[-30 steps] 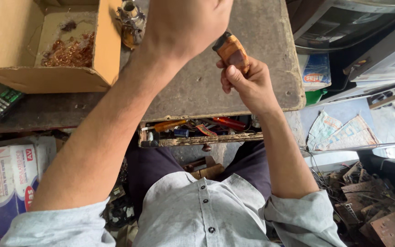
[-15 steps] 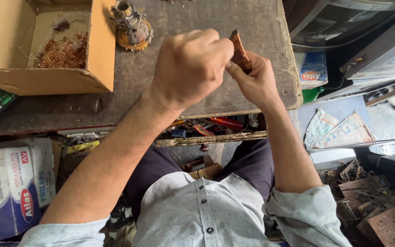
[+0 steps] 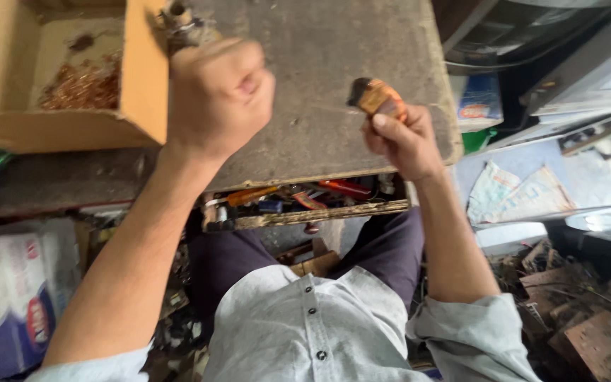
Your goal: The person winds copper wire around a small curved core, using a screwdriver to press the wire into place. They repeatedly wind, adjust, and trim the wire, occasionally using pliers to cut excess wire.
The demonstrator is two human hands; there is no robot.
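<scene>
A: Logging hand states from my remote feed. I read the right hand (image 3: pixel 403 141) as clamped around an orange-and-black tool handle (image 3: pixel 375 96), thumb laid along it; the handle sticks out of the fist toward 11 o'clock.

B: And the left?

A: The left hand (image 3: pixel 217 95) is curled into a closed fist, knuckles up, over the grey worktop (image 3: pixel 319 85). I cannot tell whether anything is inside it. The two hands are apart, left at 9 o'clock of the right.

B: Neighbours?

A: A small metal part (image 3: pixel 182 21) sits at 12 o'clock of the left fist, just beside the cardboard box (image 3: pixel 139 85), which holds coppery scraps (image 3: pixel 79 85). At 6 o'clock of the worktop, an open drawer (image 3: pixel 305 212) shows mixed tools.
</scene>
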